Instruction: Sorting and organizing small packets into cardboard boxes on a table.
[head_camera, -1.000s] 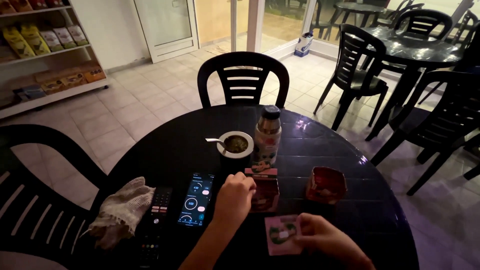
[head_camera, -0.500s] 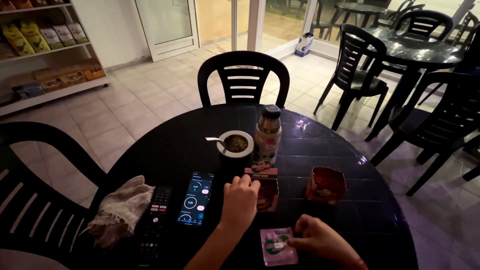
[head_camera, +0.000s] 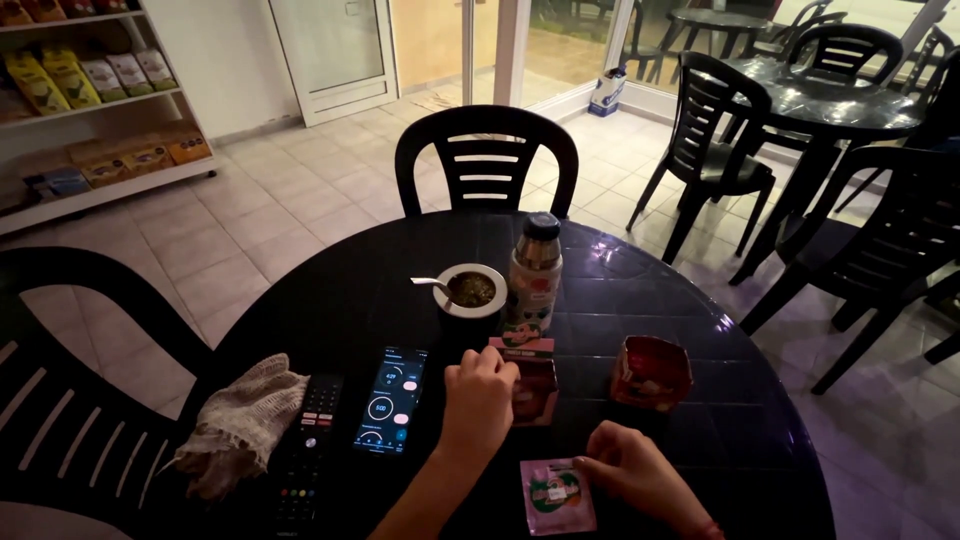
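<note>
Pink sachet (head_camera: 556, 496) lies flat on the dark round counter (head_camera: 700, 300) at the near edge, about six o'clock from the counter's middle, with the right hand (head_camera: 632, 478) at its three o'clock side. That hand's grip is nearly closed, fingertips pinching or pressing the sachet's right edge; whether it is lifted off the surface cannot be told. The sachet looks thin, light and limp, likely to bend or crinkle, so a pinch at an edge or corner would suit it better than a flat press.

Just beyond, the left hand (head_camera: 478, 398) rests with its grip curled loosely on a small reddish box (head_camera: 528, 378), knuckles up, fingers touching the box's near left side without clearly closing round it. The box appears stiff card, light and easy to take by its sides.

At nine o'clock from that hand lie a lit phone (head_camera: 390, 400), a remote control (head_camera: 308, 450) and a crumpled pale cloth (head_camera: 240, 425). At three o'clock stands a small red open tub (head_camera: 652, 372).

Farther toward twelve o'clock sit a round cup of green herb (head_camera: 470, 290) with a metal straw, and just beside it a tall flask (head_camera: 534, 275), upright. Behind the counter stands a dark plastic chair (head_camera: 486, 160); more chairs and another table (head_camera: 830, 95) stand at two o'clock, stocked shelves (head_camera: 90, 100) at ten.
</note>
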